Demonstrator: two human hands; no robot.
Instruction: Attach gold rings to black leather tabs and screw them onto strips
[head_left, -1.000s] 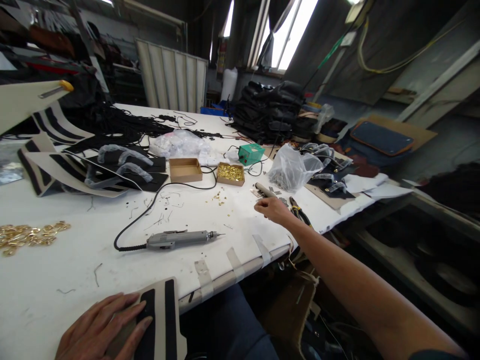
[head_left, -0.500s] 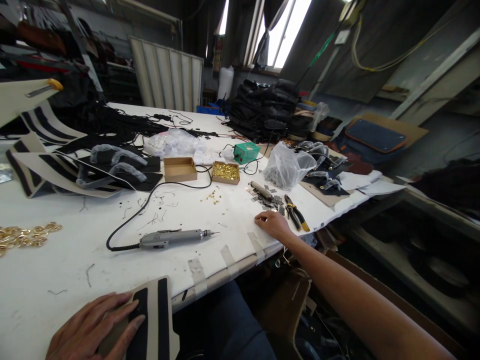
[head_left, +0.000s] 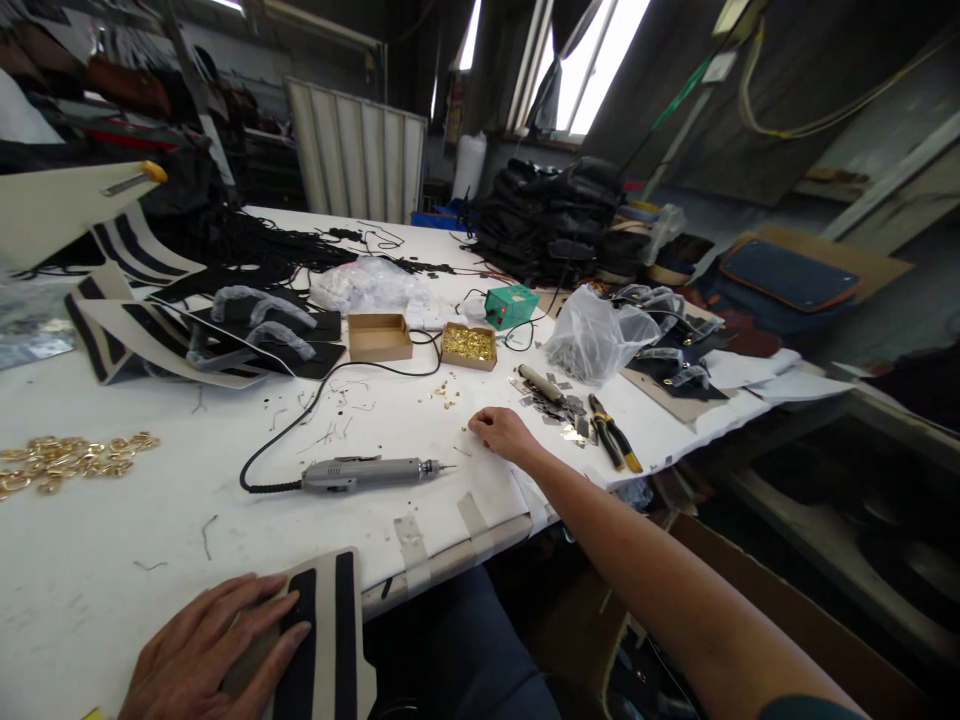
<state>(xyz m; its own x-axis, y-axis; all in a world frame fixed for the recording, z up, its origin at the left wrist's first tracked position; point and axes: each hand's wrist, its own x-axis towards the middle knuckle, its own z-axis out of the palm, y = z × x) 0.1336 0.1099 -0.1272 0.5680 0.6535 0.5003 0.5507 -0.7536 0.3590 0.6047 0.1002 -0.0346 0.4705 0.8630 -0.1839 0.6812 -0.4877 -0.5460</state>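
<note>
Change noted: the right hand [head_left: 506, 435] has shifted leftward over the worktop [head_left: 262, 520], away from the loose metal plates [head_left: 574, 412] and the pliers [head_left: 615, 435]. Its fingertips are now just beside a single small gold piece [head_left: 464, 429]; contact cannot be confirmed. Effect, by my judgement: the gold piece is within easy reach, the pliers less so.

Right hand state: fingers drawn together, as in a pinch. Whether anything sits between them cannot be told.

Left hand [head_left: 214, 645]: no visible change. It lies flat and unclenched on the striped panel [head_left: 326, 620] at the near edge of the worktop, fingers spread, two of them reaching onto a dark strip. Reads as steadying rather than gripping.

Surroundings: a grey electric screwdriver [head_left: 367, 472] lies on its side between the two hands, untouched, its bit pointing toward the right hand's side. Behind it, a shallow box [head_left: 469, 362] holds many gold pieces, with a few more scattered in front. A second box [head_left: 379, 350] stands to its left, a green unit [head_left: 511, 307] behind and to its right. Gold rings [head_left: 75, 458] lie in a loose pile at far left. A clear plastic bag [head_left: 592, 335] sits beyond the plates.
</note>
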